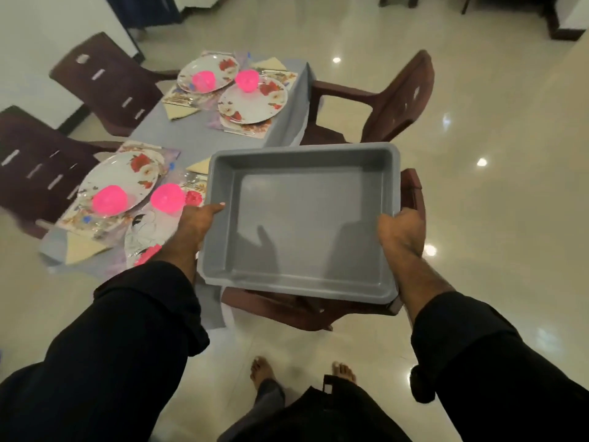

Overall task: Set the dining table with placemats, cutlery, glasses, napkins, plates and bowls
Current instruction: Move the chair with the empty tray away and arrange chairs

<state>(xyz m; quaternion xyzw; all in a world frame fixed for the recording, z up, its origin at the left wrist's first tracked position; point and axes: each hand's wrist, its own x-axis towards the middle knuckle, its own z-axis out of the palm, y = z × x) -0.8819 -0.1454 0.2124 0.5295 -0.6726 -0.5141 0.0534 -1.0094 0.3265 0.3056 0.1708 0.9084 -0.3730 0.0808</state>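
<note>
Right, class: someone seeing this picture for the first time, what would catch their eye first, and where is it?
First the empty grey tub held mid-frame by both hands, left hand and right hand gripping its sides. Next the bright pink bowls on floral plates across the set table at left.

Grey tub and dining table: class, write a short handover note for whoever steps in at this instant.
Left hand and right hand each grip a side of the empty grey tub, held above a brown chair beside the table.
Done: flowered plates, pink bowls, napkins and placemats laid at the visible places.
Left: glasses too blurred to confirm; the tub needs putting away.
</note>
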